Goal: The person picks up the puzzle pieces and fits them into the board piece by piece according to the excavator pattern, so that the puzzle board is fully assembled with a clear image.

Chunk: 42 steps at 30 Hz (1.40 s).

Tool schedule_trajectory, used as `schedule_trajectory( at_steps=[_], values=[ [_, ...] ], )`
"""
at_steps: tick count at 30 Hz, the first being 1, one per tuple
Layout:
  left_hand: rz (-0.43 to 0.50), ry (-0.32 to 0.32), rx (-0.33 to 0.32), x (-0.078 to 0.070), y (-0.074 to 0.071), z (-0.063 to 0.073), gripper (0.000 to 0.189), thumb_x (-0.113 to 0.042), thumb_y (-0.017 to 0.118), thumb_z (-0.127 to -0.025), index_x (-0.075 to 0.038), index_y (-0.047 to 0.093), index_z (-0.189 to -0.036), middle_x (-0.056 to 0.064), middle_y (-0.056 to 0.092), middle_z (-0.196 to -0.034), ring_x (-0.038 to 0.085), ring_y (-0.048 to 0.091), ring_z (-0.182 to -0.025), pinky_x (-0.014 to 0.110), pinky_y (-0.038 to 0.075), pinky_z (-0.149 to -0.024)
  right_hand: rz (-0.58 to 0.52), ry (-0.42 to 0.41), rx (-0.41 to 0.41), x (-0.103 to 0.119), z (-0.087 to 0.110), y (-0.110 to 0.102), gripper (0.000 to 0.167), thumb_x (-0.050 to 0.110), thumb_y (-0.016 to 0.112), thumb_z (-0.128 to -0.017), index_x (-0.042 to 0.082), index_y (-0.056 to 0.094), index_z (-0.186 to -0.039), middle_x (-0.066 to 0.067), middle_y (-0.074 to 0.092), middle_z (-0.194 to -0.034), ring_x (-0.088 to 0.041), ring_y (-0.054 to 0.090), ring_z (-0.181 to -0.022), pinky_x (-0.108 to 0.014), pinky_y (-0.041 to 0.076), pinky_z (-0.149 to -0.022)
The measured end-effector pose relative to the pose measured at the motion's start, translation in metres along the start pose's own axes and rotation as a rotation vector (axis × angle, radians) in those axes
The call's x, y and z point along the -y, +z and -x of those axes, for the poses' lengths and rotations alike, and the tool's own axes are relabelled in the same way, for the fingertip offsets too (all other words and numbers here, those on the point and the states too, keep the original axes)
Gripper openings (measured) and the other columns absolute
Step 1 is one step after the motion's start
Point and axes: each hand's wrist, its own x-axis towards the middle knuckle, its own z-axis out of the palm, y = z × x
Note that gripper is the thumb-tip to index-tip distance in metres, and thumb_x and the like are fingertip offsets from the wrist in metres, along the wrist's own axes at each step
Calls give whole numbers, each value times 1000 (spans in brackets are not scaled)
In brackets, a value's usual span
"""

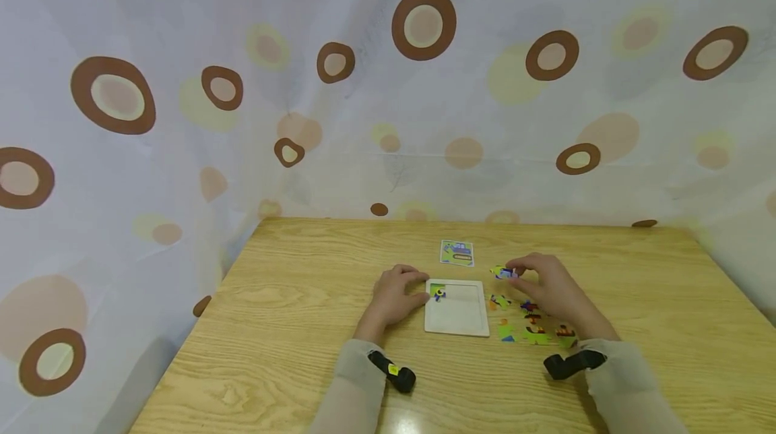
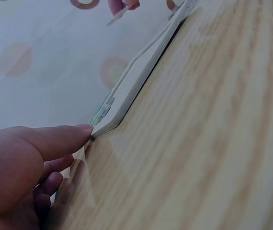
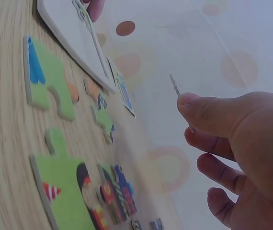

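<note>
My right hand point(image 1: 548, 286) pinches a jigsaw puzzle piece point(image 1: 503, 273) between thumb and forefinger, raised off the table. In the right wrist view that piece point(image 3: 175, 85) shows only its thin edge. My left hand point(image 1: 395, 296) touches the left edge of a white puzzle tray point(image 1: 456, 333), thumb and fingertips at its rim; the left wrist view shows the thumb point(image 2: 74, 136) against the tray's corner. One placed piece point(image 1: 438, 291) lies in the tray's upper left corner. What is printed on the held piece is too small to tell fully.
Several loose puzzle pieces point(image 1: 536, 335) lie on the wooden table point(image 1: 291, 326), right of the tray and partly below my right hand. A picture card point(image 1: 457, 253) with a blue vehicle lies behind the tray. A patterned curtain point(image 1: 388, 83) hangs behind the table.
</note>
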Motion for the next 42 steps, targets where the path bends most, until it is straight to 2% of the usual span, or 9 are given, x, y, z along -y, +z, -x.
schedule_trajectory(
  at_steps=[5,11,26,33,42],
  values=[
    [-4,-1,-2,-1,-1,0,37,-32,70,-93,-22,68,-128,3,53,-135,31,44,-125,52,33,-102,-2,-20,-2,11,-2,0,25,6,71,-90,0,71,-114,-3,66,-95,-31,58,-98,-56,45,-87],
    [-10,-4,-1,-1,0,0,37,-32,70,-93,-22,67,-128,3,53,-135,30,44,-125,52,33,-102,9,-54,5,19,-5,2,23,4,72,-89,1,72,-111,-1,65,-93,-29,58,-96,-54,45,-86],
    [-9,-14,1,1,3,-2,36,-33,70,-93,-23,68,-128,2,53,-135,29,44,-126,51,32,-103,-12,-71,28,32,-17,17,26,4,72,-89,-1,71,-115,0,65,-93,-29,58,-97,-55,44,-89],
    [-12,-11,-2,1,3,-2,36,-32,70,-93,-23,68,-128,2,53,-134,29,44,-125,52,33,-102,-24,-92,40,36,-23,26,25,6,72,-89,3,72,-114,3,64,-93,-24,58,-94,-51,46,-88],
    [-15,-5,6,-2,0,0,37,-32,69,-93,-21,67,-129,4,53,-135,31,44,-125,53,33,-102,-30,-84,48,47,-28,32,20,8,71,-91,8,74,-110,4,65,-93,-27,57,-98,-55,42,-92]
  ],
)
